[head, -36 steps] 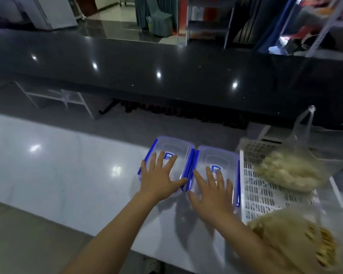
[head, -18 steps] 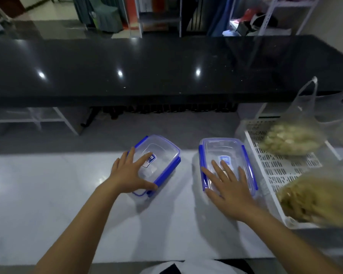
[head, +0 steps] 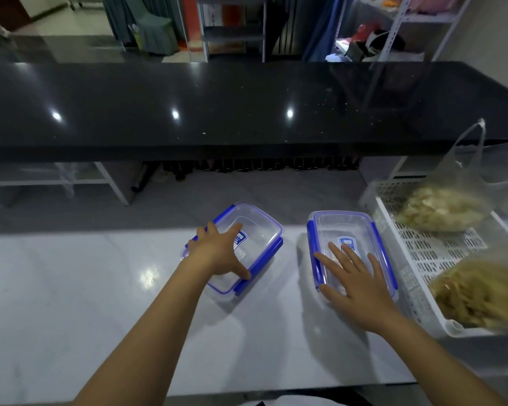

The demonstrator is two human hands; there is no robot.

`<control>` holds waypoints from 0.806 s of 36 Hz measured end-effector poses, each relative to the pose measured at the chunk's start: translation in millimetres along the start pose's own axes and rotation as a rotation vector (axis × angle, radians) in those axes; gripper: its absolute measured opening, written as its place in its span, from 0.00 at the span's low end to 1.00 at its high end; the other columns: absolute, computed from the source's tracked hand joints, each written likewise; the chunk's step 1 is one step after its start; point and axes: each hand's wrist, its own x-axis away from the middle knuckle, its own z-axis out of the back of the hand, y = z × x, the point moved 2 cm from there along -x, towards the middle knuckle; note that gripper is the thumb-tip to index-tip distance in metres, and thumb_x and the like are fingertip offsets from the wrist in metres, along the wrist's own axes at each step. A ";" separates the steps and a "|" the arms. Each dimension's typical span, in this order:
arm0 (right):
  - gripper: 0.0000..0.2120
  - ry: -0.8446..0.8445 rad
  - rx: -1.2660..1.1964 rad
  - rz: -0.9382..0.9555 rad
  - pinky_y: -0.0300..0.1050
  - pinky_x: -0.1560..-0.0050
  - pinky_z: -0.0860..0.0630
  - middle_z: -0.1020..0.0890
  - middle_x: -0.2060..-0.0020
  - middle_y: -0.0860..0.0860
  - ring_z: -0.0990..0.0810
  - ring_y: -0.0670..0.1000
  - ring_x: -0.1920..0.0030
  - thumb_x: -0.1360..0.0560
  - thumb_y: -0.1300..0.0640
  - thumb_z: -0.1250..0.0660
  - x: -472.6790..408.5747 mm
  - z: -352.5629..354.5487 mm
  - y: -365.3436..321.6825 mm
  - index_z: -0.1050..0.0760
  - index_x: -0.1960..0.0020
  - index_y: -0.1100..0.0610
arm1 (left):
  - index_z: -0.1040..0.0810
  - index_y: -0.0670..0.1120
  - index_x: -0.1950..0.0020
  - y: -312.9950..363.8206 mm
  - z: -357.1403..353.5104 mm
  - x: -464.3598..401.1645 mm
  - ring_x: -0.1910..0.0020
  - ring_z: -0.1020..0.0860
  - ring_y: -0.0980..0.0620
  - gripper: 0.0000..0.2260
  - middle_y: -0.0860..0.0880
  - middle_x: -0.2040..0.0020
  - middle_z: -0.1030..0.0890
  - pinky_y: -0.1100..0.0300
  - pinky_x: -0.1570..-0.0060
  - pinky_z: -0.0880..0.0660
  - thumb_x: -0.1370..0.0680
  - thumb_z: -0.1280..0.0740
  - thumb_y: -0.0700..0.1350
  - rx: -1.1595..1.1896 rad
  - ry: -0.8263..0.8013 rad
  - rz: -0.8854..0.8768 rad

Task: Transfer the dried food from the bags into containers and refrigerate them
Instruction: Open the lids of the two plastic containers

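Two clear plastic containers with blue clip lids stand on the white counter [head: 71, 303]. My left hand [head: 217, 253] grips the left container [head: 255, 230], thumb on its near blue clip and fingers over its far edge; this box sits turned at an angle. My right hand [head: 355, 276] lies flat with spread fingers on the lid of the right container [head: 343, 227]. Two clear bags of pale dried food rest in a white slotted tray [head: 440, 250] at the right: a far bag [head: 440, 209] and a near bag [head: 481, 294].
A raised black countertop [head: 247, 106] runs across behind the white one. Beyond it stand metal shelving [head: 399, 27] and a covered chair [head: 153, 27]. The white tray sits close against the right container.
The two containers, side by side a second ago, are now apart. My left hand has slid the left one leftward and turned it, and now grips its edges. The camera has swung right.
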 end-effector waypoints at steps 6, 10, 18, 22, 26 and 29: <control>0.30 0.008 -0.016 0.010 0.56 0.24 0.66 0.53 0.20 0.41 0.60 0.46 0.20 0.24 0.33 0.55 2.0 3.8 2.9 0.53 0.22 0.34 | 0.53 0.63 0.20 -0.8 -3.2 -1.2 0.21 0.51 0.35 0.56 0.42 0.18 0.52 0.36 0.28 0.39 0.38 0.22 0.67 -0.007 0.009 0.001; 0.32 0.007 0.016 -0.004 0.56 0.23 0.66 0.54 0.19 0.41 0.61 0.46 0.20 0.24 0.33 0.57 2.6 4.4 0.4 0.53 0.21 0.35 | 0.54 0.65 0.21 -2.8 -5.4 -3.3 0.20 0.53 0.35 0.57 0.43 0.18 0.53 0.35 0.28 0.41 0.39 0.22 0.68 0.010 0.011 0.003; 0.34 0.029 0.019 0.002 0.56 0.24 0.66 0.53 0.19 0.41 0.60 0.47 0.20 0.27 0.31 0.62 1.6 1.0 1.9 0.52 0.21 0.35 | 0.59 0.72 0.24 -15.1 -7.2 -10.5 0.22 0.48 0.35 0.60 0.45 0.19 0.54 0.34 0.29 0.38 0.46 0.24 0.73 0.095 -0.061 0.030; 0.34 0.043 0.044 -0.005 0.57 0.24 0.65 0.52 0.19 0.41 0.59 0.47 0.20 0.27 0.31 0.63 1.3 -3.3 3.3 0.53 0.21 0.35 | 0.66 0.72 0.26 -11.0 -17.4 -8.1 0.21 0.58 0.33 0.64 0.43 0.19 0.64 0.31 0.28 0.48 0.49 0.27 0.78 0.064 -0.033 0.052; 0.33 0.044 0.055 -0.004 0.57 0.24 0.65 0.53 0.19 0.41 0.59 0.47 0.20 0.26 0.31 0.63 0.6 -4.1 4.8 0.54 0.21 0.35 | 0.74 0.63 0.25 11.9 -38.6 1.1 0.23 0.68 0.31 0.67 0.39 0.23 0.74 0.24 0.31 0.59 0.44 0.24 0.72 -0.050 0.078 0.105; 0.33 0.025 0.045 0.004 0.56 0.24 0.67 0.56 0.20 0.40 0.61 0.46 0.20 0.26 0.30 0.63 -0.4 -3.5 6.9 0.56 0.22 0.34 | 0.74 0.59 0.24 20.7 -47.1 3.4 0.23 0.67 0.31 0.68 0.39 0.22 0.72 0.23 0.32 0.59 0.44 0.27 0.76 -0.060 0.135 0.108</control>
